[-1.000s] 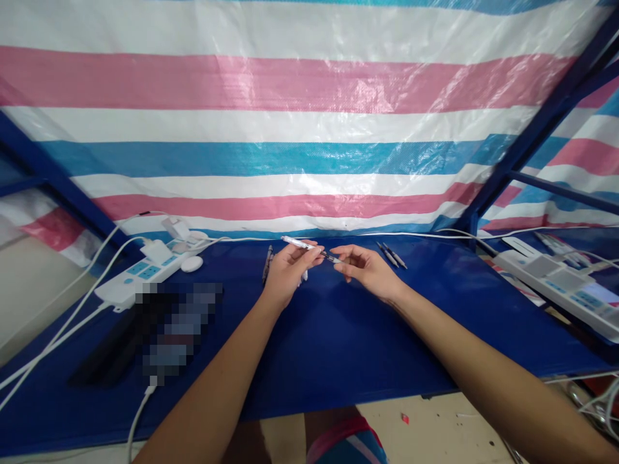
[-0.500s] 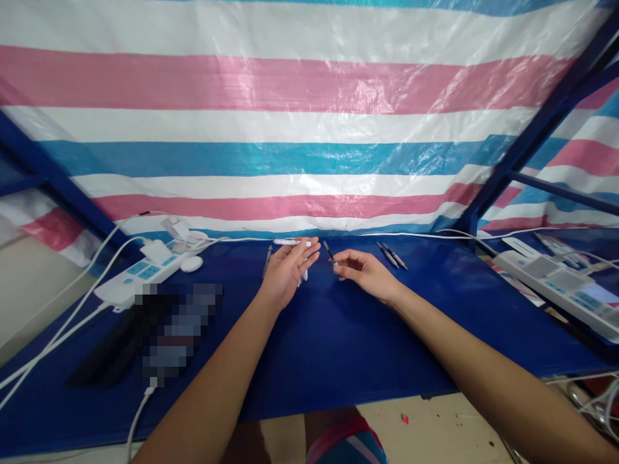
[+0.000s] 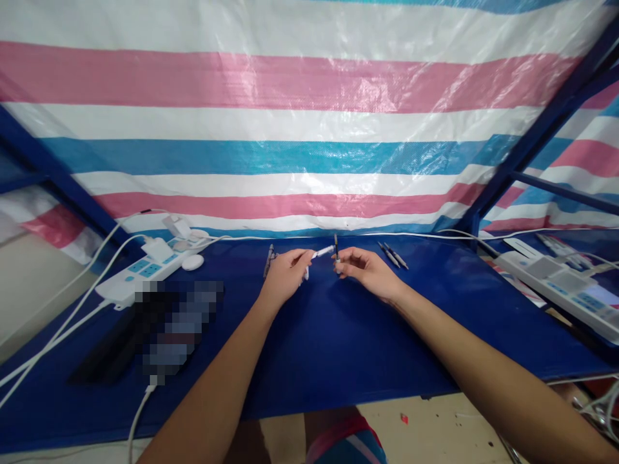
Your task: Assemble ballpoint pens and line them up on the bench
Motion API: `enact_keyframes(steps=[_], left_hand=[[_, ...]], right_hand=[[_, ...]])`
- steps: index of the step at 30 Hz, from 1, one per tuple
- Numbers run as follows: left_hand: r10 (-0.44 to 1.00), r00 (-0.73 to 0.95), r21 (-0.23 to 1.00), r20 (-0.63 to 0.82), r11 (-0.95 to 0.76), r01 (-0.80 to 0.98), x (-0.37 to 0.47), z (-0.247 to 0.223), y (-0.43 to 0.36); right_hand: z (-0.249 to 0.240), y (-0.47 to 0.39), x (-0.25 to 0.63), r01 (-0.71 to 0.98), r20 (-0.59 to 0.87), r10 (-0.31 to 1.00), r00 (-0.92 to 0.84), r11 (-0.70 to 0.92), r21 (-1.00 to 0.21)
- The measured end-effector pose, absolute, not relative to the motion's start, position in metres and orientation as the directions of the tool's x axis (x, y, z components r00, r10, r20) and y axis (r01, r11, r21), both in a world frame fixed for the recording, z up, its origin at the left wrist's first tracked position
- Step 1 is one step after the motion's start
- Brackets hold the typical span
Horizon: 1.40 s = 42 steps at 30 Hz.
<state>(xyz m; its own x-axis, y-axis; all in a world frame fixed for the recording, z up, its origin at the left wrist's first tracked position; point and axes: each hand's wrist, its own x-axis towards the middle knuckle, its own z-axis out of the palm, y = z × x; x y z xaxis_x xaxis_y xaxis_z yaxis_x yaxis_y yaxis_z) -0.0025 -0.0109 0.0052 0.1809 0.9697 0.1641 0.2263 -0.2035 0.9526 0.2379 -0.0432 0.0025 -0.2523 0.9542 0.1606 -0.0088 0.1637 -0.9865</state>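
Pinch grip, both hands. Left hand (image 3: 286, 274) presses thumb and fingers on a white barrel (image 3: 324, 251) that juts toward the right; right hand (image 3: 365, 272) pinches a slim dark pen part (image 3: 336, 247) near its lower end, thumb against fingers. Position: both pieces are held above the blue tabletop (image 3: 348, 348), toward the middle of its back edge. Whether the barrel's end touches the dark part or is just beside it: cannot tell.

Risks, judged: thin pieces, little contact area. If the right fingers loosen or roll, the dark part could tip, drop and roll off toward the front edge. If the two pieces knock together, either could be turned askew. A careless left hand could scatter the pale piece (image 3: 306, 274) beneath it or the grey pens (image 3: 269, 259) at its outer side.

Appearance: barrel white, slanting up to the right. Dark part nearly upright, blackish above, paler at the fingertips; finer detail too small to read. Two more pens (image 3: 397, 260) lie near the back edge, right of the right hand.
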Motion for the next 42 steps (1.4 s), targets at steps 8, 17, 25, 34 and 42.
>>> enact_keyframes(steps=[8,17,25,34,42], left_hand=[[0.934,0.072,0.873,0.349,-0.352,0.338,-0.012,0.005,-0.004],[0.937,0.090,0.905,0.338,-0.350,0.242,-0.008,0.006,-0.005],[0.902,0.182,0.720,0.392,-0.423,0.549,0.002,0.001,0.001],[0.888,0.207,0.374,0.410,-0.370,0.850,0.011,-0.006,0.009],[0.891,0.202,0.344,0.406,-0.354,0.870,-0.009,0.010,0.000]], right_hand=[[0.006,-0.044,0.237,-0.019,0.155,0.960,-0.232,0.155,-0.988],[0.005,-0.044,0.236,-0.024,0.165,0.958,-0.234,0.164,-0.986],[0.003,-0.044,0.236,-0.017,0.164,0.954,-0.251,0.165,-0.986],[-0.006,-0.027,0.252,0.194,0.182,0.965,-0.189,0.219,-0.956],[0.003,-0.013,0.307,0.887,0.241,0.966,0.092,0.031,-0.461]])
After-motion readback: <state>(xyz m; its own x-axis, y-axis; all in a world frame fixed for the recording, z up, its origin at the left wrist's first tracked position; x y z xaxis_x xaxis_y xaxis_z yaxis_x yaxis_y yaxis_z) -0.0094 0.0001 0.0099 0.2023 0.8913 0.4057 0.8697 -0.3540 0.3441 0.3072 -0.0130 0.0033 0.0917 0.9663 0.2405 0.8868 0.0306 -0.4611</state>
